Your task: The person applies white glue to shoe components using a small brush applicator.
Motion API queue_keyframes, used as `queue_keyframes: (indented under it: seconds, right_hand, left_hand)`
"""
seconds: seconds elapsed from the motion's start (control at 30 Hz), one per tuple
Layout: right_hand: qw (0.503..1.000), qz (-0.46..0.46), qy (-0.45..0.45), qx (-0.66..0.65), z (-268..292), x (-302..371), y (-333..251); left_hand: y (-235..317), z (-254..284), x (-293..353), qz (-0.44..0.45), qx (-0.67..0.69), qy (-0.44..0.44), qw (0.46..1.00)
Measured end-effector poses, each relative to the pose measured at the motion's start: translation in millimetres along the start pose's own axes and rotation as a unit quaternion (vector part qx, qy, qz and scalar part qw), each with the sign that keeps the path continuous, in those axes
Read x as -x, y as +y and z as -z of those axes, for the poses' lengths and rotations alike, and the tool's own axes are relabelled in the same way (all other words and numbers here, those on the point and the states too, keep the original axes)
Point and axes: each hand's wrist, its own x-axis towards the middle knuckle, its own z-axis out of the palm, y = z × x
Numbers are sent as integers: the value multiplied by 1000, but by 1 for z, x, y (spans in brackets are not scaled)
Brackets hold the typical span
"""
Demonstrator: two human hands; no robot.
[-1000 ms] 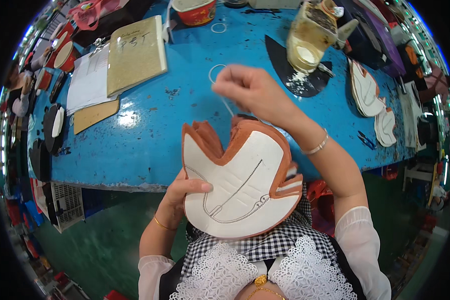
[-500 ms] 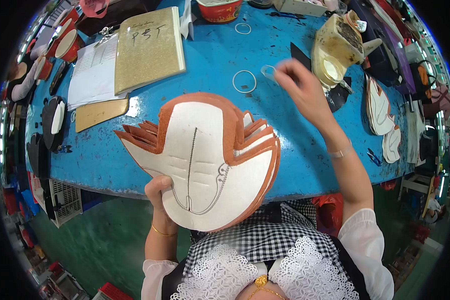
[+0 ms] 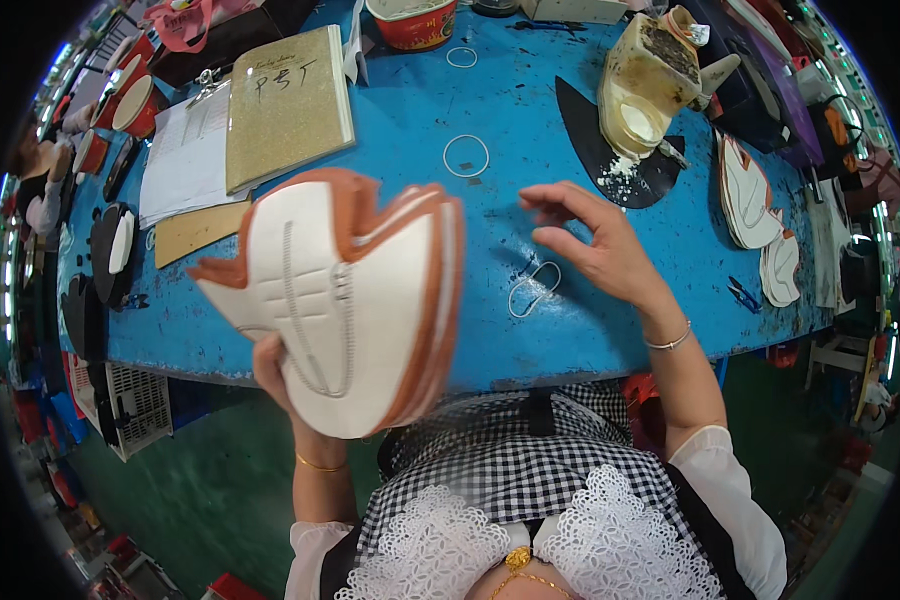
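My left hand grips a thick stack of shoe upper pieces by its lower left edge. The pieces are brown with white lining and stitched lines, and the stack is held tilted above the table's near edge. My left fingers are hidden behind it. Over the table to the right, my right hand is open, fingers apart and holding nothing. Just below it a twisted white rubber band lies on the blue table. Two more bands, a round one and a smaller one, lie farther back.
A gold notebook lies on papers at the back left, near a red bowl. At right, a stained container with white powder stands on black material. More shoe pieces and small blue snips lie farther right.
My right hand has let go of the rubber band, which now lies on the table, and has opened and come nearer. The stack has swung left and tilted in my left hand.
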Motion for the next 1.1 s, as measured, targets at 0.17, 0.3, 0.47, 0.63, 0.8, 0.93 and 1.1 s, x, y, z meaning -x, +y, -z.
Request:
queue_keyframes:
  seconds: [0.17, 0.3, 0.47, 0.63, 0.8, 0.93, 1.1]
  right_hand:
    - [909, 122, -169, 361, 2, 3, 11]
    - [919, 148, -132, 340, 3, -20, 16]
    - [904, 92, -237, 344, 5, -27, -12]
    - [869, 103, -305, 374, 12, -18, -6]
    - [909, 91, -215, 346, 7, -34, -6]
    - [932, 124, -32, 339, 5, -76, 5]
    - [921, 86, -37, 378, 7, -135, 30]
  left_hand:
    - [33, -32, 24, 16, 216, 9, 976]
    - [27, -23, 35, -12, 151, 24, 988]
    - [23, -28, 42, 19, 155, 69, 985]
    - [23, -20, 42, 18, 163, 68, 984]
    - [21, -12, 40, 20, 182, 77, 980]
    - [19, -9, 39, 24, 181, 52, 982]
    - [22, -20, 34, 34, 207, 60, 976]
